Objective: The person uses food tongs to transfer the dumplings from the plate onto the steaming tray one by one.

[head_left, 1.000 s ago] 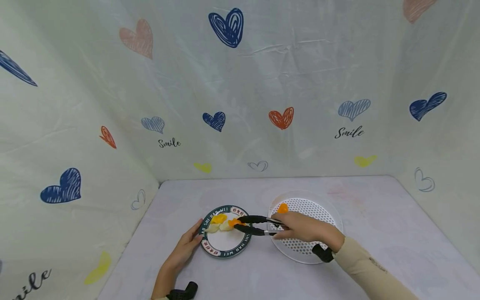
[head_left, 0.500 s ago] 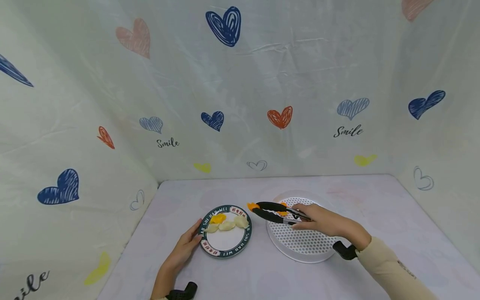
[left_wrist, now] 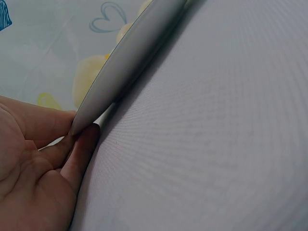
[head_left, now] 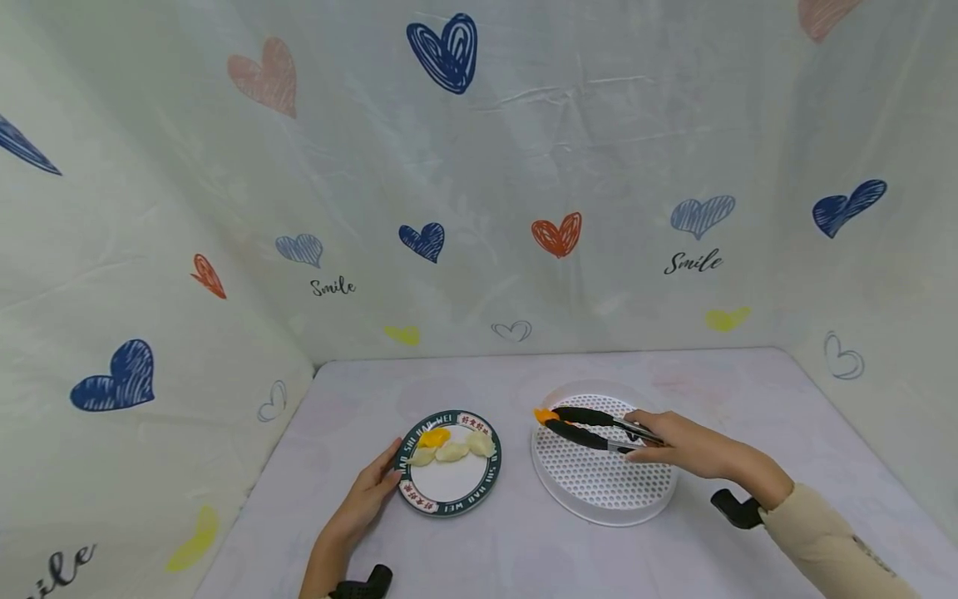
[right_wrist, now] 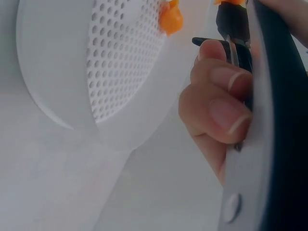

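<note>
My left hand (head_left: 364,497) pinches the left rim of a round white plate (head_left: 452,483) with a dark green patterned border; the left wrist view shows the plate (left_wrist: 127,62) edge between thumb and fingers. On the plate lie a yellow dumpling (head_left: 434,438) and several pale dumplings (head_left: 452,452). My right hand (head_left: 684,443) grips metal tongs (head_left: 587,424) with black tips. An orange dumpling (head_left: 545,415) is between the tips, above the left edge of a white perforated round tray (head_left: 606,497). Another orange dumpling (right_wrist: 171,19) lies in the tray, seen in the right wrist view.
Plate and tray stand side by side on a pale covered table (head_left: 524,549), a small gap between them. A white curtain (head_left: 614,150) printed with hearts hangs behind and at the sides.
My right hand has drawn the tongs from the plate rightward to the tray, with the orange dumpling in their tips. A third pale dumpling on the plate came into sight. My left hand stayed.
</note>
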### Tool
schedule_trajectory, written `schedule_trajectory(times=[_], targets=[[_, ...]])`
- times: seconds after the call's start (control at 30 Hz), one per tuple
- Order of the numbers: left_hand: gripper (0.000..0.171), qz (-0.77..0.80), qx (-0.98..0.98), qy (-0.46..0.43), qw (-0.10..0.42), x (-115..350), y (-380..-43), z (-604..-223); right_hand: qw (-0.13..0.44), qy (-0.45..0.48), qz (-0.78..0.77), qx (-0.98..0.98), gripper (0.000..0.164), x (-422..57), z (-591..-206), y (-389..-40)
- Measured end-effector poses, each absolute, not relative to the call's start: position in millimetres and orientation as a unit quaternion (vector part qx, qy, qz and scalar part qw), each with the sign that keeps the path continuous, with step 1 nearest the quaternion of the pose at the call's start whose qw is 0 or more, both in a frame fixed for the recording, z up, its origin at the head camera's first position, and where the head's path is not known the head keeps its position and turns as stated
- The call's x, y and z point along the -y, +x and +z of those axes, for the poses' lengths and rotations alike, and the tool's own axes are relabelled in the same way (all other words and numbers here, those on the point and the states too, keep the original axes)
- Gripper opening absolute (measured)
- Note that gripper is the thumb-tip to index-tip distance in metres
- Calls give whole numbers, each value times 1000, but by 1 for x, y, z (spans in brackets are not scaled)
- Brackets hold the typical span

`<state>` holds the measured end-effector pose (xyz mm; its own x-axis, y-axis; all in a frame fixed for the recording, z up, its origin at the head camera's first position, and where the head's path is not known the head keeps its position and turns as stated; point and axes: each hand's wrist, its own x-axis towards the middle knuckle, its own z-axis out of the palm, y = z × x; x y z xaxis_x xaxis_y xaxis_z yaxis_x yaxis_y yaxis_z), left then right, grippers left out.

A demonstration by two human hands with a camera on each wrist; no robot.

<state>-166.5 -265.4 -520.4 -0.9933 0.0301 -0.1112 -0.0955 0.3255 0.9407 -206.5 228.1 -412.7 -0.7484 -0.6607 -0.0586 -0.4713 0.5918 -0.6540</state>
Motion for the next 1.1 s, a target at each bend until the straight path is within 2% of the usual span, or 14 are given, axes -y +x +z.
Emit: schedule_trajectory(times=[0.47,1.1], targets=[[57,576,-815,-17,51,266,-165,-517,159,-313,-294,-889,73,-235,-429,-206],[58,585,-810,-18,51,265,-165,-519,164,-310,-266,-898,66,-226,-430,-205]])
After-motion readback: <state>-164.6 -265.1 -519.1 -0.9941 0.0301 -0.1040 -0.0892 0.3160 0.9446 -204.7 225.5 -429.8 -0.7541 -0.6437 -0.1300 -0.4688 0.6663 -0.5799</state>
